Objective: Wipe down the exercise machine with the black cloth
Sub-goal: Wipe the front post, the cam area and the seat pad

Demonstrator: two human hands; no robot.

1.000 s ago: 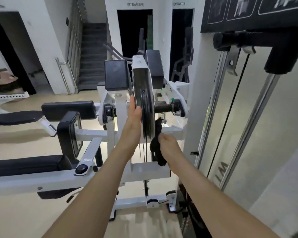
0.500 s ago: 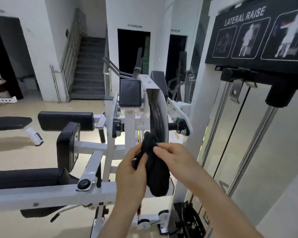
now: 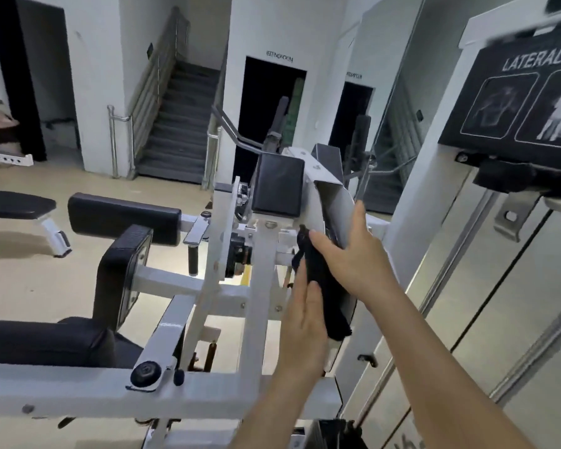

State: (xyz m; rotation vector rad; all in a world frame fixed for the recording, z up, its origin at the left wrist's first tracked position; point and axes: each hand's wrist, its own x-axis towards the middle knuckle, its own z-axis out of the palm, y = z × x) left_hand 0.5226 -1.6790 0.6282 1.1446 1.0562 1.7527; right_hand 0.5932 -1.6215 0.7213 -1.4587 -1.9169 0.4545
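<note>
A white-framed exercise machine [image 3: 259,286] with black pads fills the middle of the view. The black cloth [image 3: 324,286] hangs lengthwise between my two hands, just in front of the machine's white cam housing [image 3: 334,205]. My right hand [image 3: 353,254] lies over the cloth's upper part from the right, fingers spread and fairly straight, pressing it. My left hand [image 3: 305,315] comes up from below with its fingers along the cloth's left side. The cloth's lower end dangles free under my right wrist.
A weight-stack tower [image 3: 467,254] with steel guide rods and a "LATERAL R…" placard [image 3: 515,102] stands close on the right. Black padded benches [image 3: 17,205] lie at left. A staircase [image 3: 178,124] and dark doorways are behind, across a beige floor.
The view has tilted up and moved closer. My right hand has slid higher on the cloth toward the cam housing. The left hand has dropped lower along the cloth's side.
</note>
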